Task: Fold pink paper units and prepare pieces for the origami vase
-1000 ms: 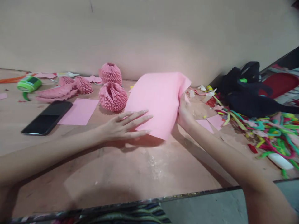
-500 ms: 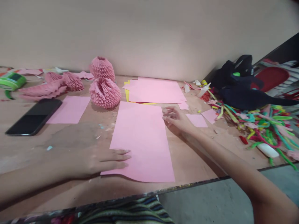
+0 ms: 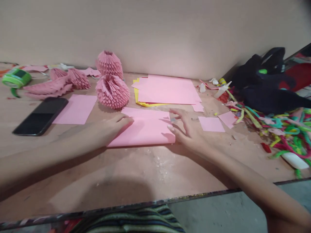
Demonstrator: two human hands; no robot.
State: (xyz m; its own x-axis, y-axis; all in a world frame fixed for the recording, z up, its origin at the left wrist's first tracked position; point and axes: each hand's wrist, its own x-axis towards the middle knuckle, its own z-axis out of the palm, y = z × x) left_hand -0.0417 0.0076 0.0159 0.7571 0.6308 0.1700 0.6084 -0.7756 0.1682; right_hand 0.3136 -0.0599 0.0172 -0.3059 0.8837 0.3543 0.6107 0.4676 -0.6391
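A sheet of pink paper [image 3: 145, 129] lies before me, bent over on itself, with a rounded fold along its near side. My left hand [image 3: 116, 126] is at the sheet's left part, its fingers close together and gripping the turned-over layer; some fingertips are hidden. At the right edge, my right hand [image 3: 186, 129] has its fingers apart, the thumb by the paper's side and the forefinger near the upper right corner.
Behind the sheet is a stack of pink and yellow paper [image 3: 167, 89]. Pleated pink paper shapes [image 3: 113, 92] and a black phone [image 3: 41, 116] are to the left. Small pink pieces [image 3: 211, 124], colourful fuzzy strips [image 3: 286, 129] and a dark bag [image 3: 264, 81] lie rightward.
The near half of the pink sheet has been turned up and over, away from me. My left hand moved forward with it; my right hand stayed by the right edge.
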